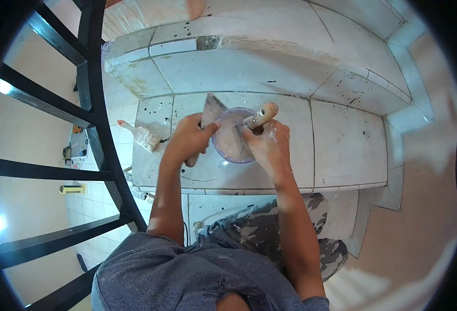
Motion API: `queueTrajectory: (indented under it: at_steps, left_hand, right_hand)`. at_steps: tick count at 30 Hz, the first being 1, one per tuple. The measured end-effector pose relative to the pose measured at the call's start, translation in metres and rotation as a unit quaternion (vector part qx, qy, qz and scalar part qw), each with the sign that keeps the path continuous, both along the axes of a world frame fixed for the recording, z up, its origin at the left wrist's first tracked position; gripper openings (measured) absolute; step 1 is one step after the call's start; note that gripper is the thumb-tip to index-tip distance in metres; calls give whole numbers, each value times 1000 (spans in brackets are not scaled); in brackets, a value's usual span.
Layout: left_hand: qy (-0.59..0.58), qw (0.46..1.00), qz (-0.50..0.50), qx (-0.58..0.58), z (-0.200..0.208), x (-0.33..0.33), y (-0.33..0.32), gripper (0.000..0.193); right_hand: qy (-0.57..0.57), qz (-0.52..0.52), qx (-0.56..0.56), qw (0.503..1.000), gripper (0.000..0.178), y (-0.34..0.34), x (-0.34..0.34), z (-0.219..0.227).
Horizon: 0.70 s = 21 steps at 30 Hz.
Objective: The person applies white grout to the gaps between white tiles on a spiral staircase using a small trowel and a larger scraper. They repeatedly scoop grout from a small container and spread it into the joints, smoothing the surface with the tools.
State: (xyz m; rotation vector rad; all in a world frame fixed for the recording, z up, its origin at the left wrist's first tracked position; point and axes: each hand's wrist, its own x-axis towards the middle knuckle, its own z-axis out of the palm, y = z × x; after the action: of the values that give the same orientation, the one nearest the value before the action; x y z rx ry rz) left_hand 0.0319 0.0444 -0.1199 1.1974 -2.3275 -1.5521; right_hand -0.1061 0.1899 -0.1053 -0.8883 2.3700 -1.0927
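Note:
A round tub [237, 160] with a purplish rim and pale paste [227, 136] in it stands on the tiled step in front of me. My left hand [188, 136] is closed around a putty knife [214, 107]; its wide blade points away from me beside the tub's left rim. Over the tub's right side, my right hand [271, 147] grips a scraper [261, 116] with a worn wooden handle. That scraper's blade reaches down into the tub, and its edge is partly hidden. Whitish smears show on my right hand.
A paintbrush [144, 139] with whitish bristles or wrapping lies left of my left hand. Black metal railing [96, 98] runs along the left. Beyond the tub rises another tiled step [239, 70] with a chipped edge. A wall [420, 171] stands at the right.

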Motion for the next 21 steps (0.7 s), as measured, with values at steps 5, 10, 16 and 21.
queueTrajectory:
  at_steps: [5, 10, 16, 21]
  left_hand:
    - [126, 986, 65, 89, -34, -10, 17, 24]
    - [207, 967, 96, 112, -28, -34, 46, 20]
    - [219, 967, 66, 117, -38, -48, 60, 20]
    - [232, 961, 67, 136, -48, -54, 64, 19]
  right_hand:
    - [-11, -15, -31, 999, 33, 8, -2, -3]
    - [43, -46, -99, 993, 32, 31, -18, -14]
    - [67, -107, -202, 971, 28, 60, -27, -26]
    - [94, -111, -197, 970, 23, 66, -20, -40]
